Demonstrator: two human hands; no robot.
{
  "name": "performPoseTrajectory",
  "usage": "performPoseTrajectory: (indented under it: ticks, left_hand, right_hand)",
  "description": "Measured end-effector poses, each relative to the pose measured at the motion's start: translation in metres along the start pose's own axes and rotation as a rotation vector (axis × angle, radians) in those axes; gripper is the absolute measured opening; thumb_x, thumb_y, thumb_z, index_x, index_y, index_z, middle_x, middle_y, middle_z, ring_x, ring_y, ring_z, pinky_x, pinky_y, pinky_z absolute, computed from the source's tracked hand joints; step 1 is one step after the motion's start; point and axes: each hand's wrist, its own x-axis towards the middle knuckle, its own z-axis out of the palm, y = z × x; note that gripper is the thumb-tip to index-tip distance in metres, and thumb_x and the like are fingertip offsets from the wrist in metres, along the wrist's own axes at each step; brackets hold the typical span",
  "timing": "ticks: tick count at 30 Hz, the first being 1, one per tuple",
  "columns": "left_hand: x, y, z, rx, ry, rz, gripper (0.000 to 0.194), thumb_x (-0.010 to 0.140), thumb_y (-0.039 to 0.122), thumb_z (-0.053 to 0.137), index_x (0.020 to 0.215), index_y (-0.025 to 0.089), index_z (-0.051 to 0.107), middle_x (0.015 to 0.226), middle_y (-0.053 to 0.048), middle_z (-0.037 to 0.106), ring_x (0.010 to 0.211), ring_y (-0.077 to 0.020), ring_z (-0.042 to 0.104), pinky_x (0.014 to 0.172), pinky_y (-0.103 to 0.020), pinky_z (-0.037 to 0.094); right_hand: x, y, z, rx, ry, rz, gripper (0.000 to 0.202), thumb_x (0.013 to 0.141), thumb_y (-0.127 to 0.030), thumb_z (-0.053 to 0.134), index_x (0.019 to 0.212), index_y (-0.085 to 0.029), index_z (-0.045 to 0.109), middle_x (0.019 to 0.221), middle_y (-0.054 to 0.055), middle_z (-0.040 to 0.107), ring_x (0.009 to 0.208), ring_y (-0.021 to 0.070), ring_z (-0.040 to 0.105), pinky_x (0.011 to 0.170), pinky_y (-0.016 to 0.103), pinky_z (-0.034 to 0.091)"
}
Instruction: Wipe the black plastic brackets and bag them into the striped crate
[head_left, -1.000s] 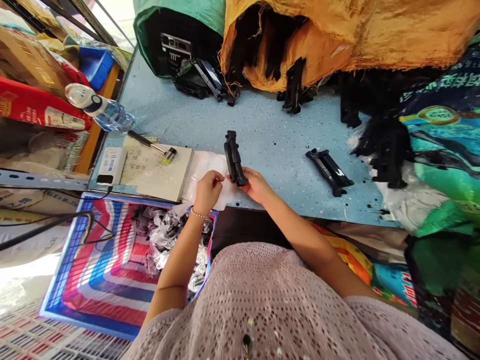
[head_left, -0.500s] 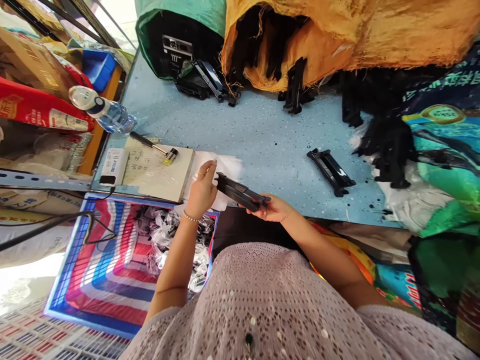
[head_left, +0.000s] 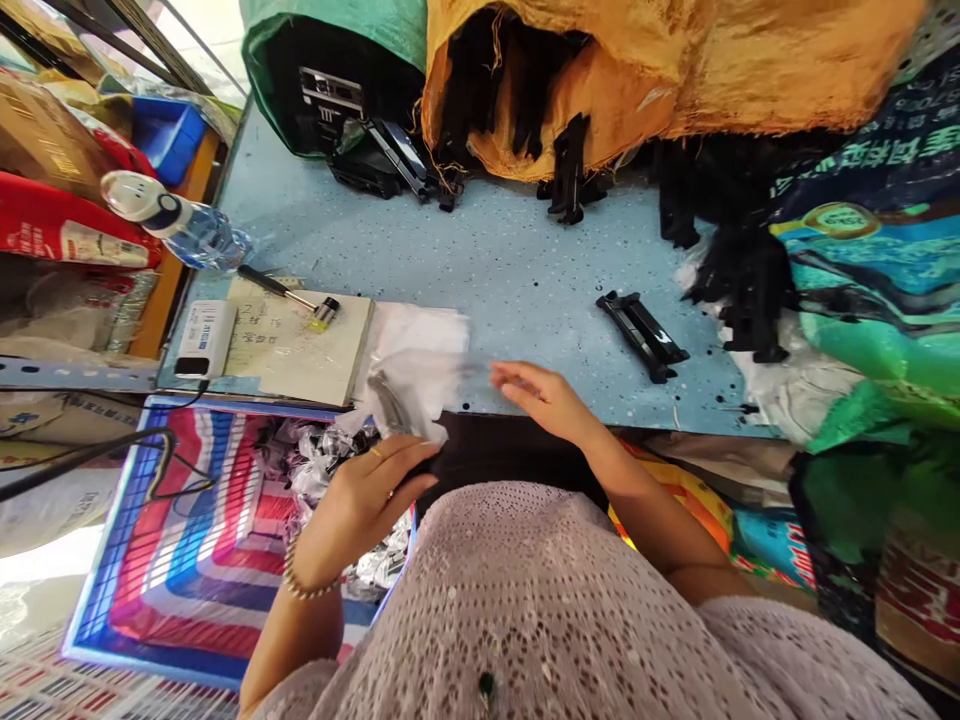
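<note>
My left hand is closed on the lower end of a clear plastic bag, just over the edge of the blue basket. A dark part shows blurred inside the bag and looks like the black plastic bracket seen earlier. My right hand is at the table's front edge, fingers stretched out to the left and holding nothing. Under and beyond the bag lies a stack of clear bags. Another black bracket rests on the table to the right of my right hand.
At left on the table are an open notebook, a screwdriver, a white power bank and a water bottle. Sacks of black brackets, green and orange, line the back. Bagged parts fill part of a striped-lined blue basket.
The black bracket has left my right hand, and a bag with a dark part in it is now in my left hand. My left hand has moved down toward the basket.
</note>
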Motion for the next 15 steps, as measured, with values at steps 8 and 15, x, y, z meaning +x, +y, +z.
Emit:
performPoseTrajectory:
  ticks: [8,15]
  left_hand:
    - [-0.003,-0.026,0.031,-0.043,0.043,-0.075,0.029,0.101,0.024,0.059,0.129,0.02,0.066,0.117,-0.01,0.073,0.11,-0.0195,0.071,0.1,-0.036,0.06]
    - [-0.013,-0.005,0.009,-0.077,0.041,-0.071,0.032,0.101,0.025,0.058,0.132,0.021,0.065,0.12,-0.01,0.073,0.112,-0.0203,0.07,0.098,-0.035,0.059]
  right_hand:
    - [0.041,0.033,0.045,-0.647,-0.045,-0.344,0.045,0.097,-0.021,0.054,0.142,-0.019,0.056,0.152,0.018,0.052,0.148,0.0351,0.039,0.121,0.064,0.026]
    - [0.05,0.028,0.072,-0.484,-0.007,-0.219,0.041,0.093,-0.021,0.052,0.133,-0.018,0.06,0.12,0.014,0.071,0.113,0.028,0.062,0.1,0.044,0.044]
